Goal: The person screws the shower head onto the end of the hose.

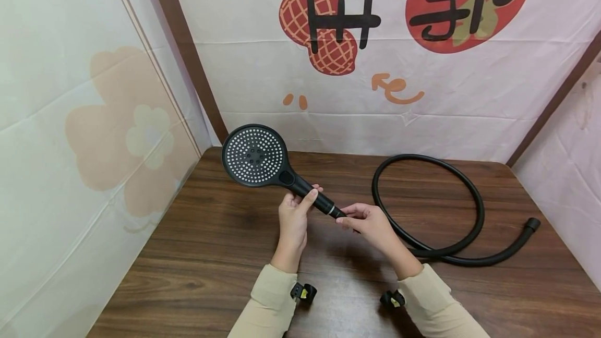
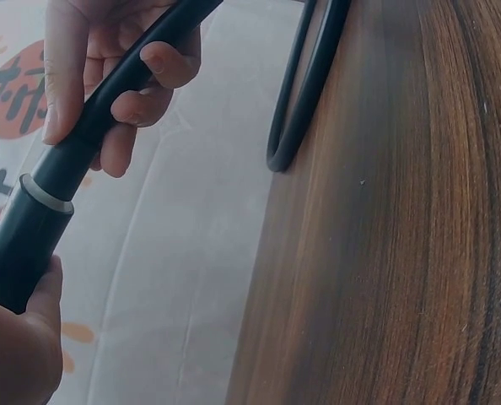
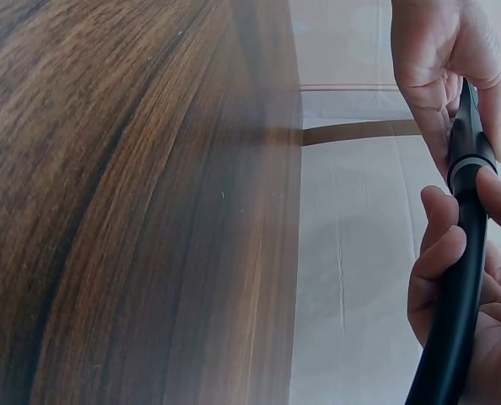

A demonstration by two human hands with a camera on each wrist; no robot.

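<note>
A black shower head (image 1: 255, 155) with a round face of pale nozzles is held up over the table, tilted with its face to the upper left. My left hand (image 1: 294, 218) grips its handle (image 1: 302, 188), thumb on top. At the handle's lower end, my right hand (image 1: 368, 223) pinches the end of a black shower hose (image 3: 459, 295) between thumb and fingers. Hose and handle meet in line, with a pale ring (image 2: 46, 194) showing at the joint in the left wrist view. Both hands sit close together there.
The rest of the hose (image 1: 479, 207) lies in a loop on the right of the wooden table (image 1: 202, 265), its free end fitting (image 1: 532, 224) near the right edge. Printed cloth walls (image 1: 253, 77) stand behind and at the sides.
</note>
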